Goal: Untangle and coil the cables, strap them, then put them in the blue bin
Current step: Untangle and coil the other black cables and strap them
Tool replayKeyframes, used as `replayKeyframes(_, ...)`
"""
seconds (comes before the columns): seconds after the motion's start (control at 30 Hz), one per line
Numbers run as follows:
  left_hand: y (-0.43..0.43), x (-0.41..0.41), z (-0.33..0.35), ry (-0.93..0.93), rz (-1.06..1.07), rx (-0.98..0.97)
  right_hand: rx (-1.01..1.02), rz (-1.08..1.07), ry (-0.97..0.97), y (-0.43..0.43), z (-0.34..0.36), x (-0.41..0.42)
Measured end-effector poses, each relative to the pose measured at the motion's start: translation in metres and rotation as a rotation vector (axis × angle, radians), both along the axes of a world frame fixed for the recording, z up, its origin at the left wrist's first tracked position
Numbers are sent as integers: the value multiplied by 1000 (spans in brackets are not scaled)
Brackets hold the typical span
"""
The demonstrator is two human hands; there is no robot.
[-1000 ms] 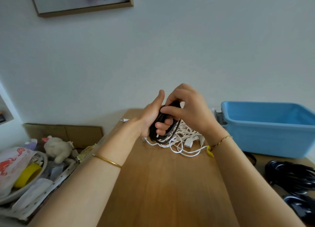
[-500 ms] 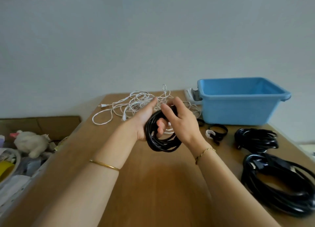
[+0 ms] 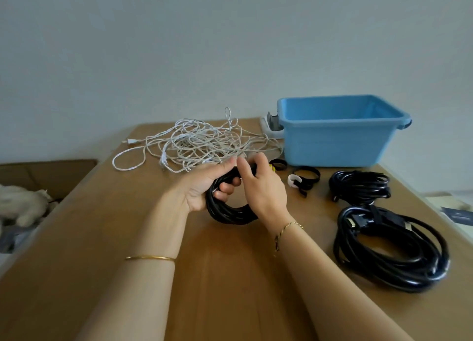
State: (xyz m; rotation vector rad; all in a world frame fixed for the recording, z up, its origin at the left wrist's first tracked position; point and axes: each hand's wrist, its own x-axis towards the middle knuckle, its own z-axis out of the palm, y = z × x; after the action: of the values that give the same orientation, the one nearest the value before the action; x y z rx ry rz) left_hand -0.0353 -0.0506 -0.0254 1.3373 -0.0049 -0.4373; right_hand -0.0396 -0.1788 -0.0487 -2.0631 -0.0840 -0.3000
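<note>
A small black cable coil point(image 3: 230, 212) hangs just above the wooden table point(image 3: 217, 276) at its middle. My left hand point(image 3: 204, 187) grips the coil's left side, fingers curled through the loop. My right hand point(image 3: 263, 189) pinches the top of the same coil, where a yellow strap end point(image 3: 272, 168) shows. A tangled white cable point(image 3: 199, 143) lies behind my hands. The blue bin point(image 3: 337, 138) stands at the back right; its inside is only partly visible. Two more black cable coils lie at the right, a small one point(image 3: 359, 187) and a large one point(image 3: 389, 248).
Loose straps point(image 3: 304, 178) lie in front of the bin, one with a white end. A grey and white device point(image 3: 271, 125) sits at the bin's left. Left of the table are a cardboard box point(image 3: 46, 174) and a plush toy point(image 3: 23, 207).
The view has tilted down, so more of the table and the right-hand coils show. Both hands with the black coil came lower, toward the table; the grips stay the same.
</note>
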Motion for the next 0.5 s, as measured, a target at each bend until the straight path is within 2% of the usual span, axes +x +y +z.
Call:
replayKeyframes(0.17,7,5,-10,-38,63,83,21,66,44,7,-11,0)
replayKeyframes(0.33,23,10,-15,24,147,-7,-44,-213,-121,-11,-16,16)
replayKeyframes(0.5,29,12,-13,-6,152,-41,-432,-172,-61,-21,-30,37)
